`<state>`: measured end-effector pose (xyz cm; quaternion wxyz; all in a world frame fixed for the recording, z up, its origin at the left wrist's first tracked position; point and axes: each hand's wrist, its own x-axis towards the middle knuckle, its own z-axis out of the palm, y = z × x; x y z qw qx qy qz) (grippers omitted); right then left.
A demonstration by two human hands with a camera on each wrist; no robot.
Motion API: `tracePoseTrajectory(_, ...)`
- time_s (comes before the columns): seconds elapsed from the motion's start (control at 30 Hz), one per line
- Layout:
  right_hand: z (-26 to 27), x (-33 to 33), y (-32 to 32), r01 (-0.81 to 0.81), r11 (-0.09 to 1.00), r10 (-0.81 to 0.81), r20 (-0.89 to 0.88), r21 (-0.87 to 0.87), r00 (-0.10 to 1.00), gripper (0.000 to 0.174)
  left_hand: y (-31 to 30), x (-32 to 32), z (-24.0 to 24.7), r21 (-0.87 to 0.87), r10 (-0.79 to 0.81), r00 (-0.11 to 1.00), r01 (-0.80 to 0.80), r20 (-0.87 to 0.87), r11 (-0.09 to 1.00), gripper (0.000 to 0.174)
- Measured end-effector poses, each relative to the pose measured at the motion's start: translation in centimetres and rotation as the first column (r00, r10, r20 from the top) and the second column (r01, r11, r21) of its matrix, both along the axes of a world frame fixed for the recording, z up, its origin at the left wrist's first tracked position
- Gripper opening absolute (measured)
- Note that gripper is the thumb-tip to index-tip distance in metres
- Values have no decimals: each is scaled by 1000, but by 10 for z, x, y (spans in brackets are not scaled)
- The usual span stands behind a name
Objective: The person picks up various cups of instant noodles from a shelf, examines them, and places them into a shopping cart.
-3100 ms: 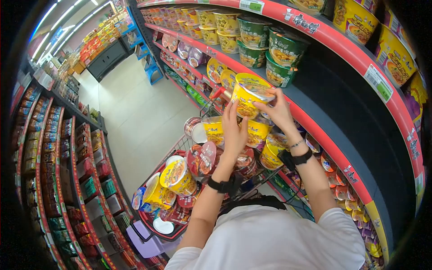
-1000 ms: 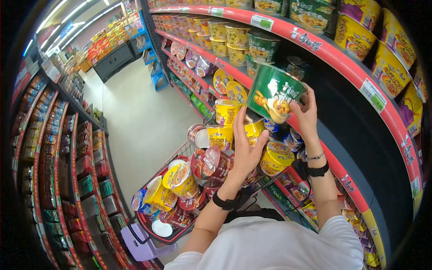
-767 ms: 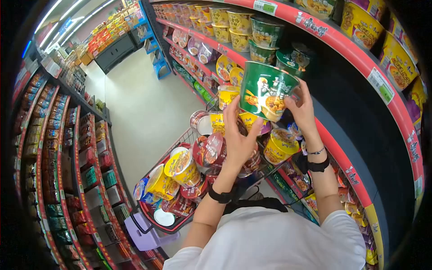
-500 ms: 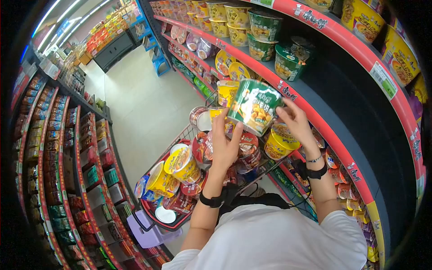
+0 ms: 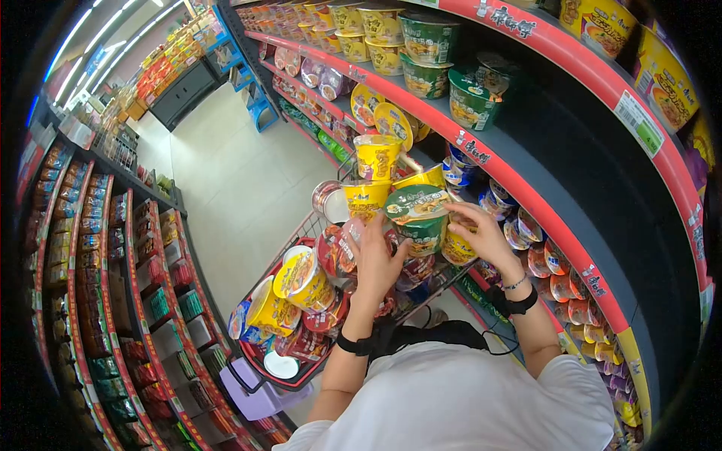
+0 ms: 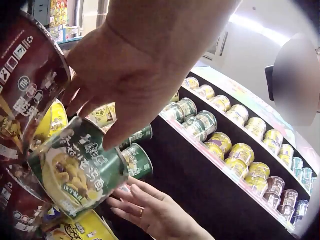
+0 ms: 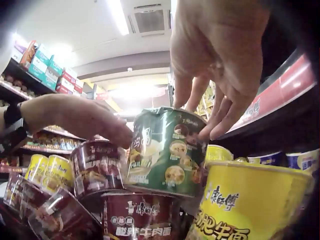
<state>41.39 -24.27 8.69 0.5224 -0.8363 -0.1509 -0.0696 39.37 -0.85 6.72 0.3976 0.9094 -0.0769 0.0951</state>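
Both hands are at a green instant noodle cup, low among the cups of the loaded shopping cart. My right hand pinches its rim, with thumb and fingertips at the lid edge in the right wrist view. My left hand lies along the cup's other side, thumb and fingers mostly straight, fingertips right at its wall. Dark red noodle cups stand just below and beside it. A yellow noodle cup is close on the right. Another yellow cup tops a stack farther forward.
A curved red-edged shelf runs along the right, bearing green cups and yellow cups. Packed shelves line the left. The aisle floor stretches ahead. A lilac box is at the cart's near end.
A yellow cup held earlier now stands stacked in the cart. The green cup, then held up near the shelf, has come down and turned upright among the cart's cups.
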Motion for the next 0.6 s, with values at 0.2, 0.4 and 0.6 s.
tracePoseTrajectory(0.2,30,21,-9,197,980,-198,234,27,952,31,-13,-1,15,116,-13,965,-18,261,993,48)
tracePoseTrajectory(0.4,69,101,-41,653,758,-522,611,12,595,49,-9,3,17,105,-84,984,68,154,992,34)
tracePoseTrajectory(0.6,58,157,-59,521,853,-485,326,-28,812,50,-5,7,16,104,-51,993,40,105,994,28)
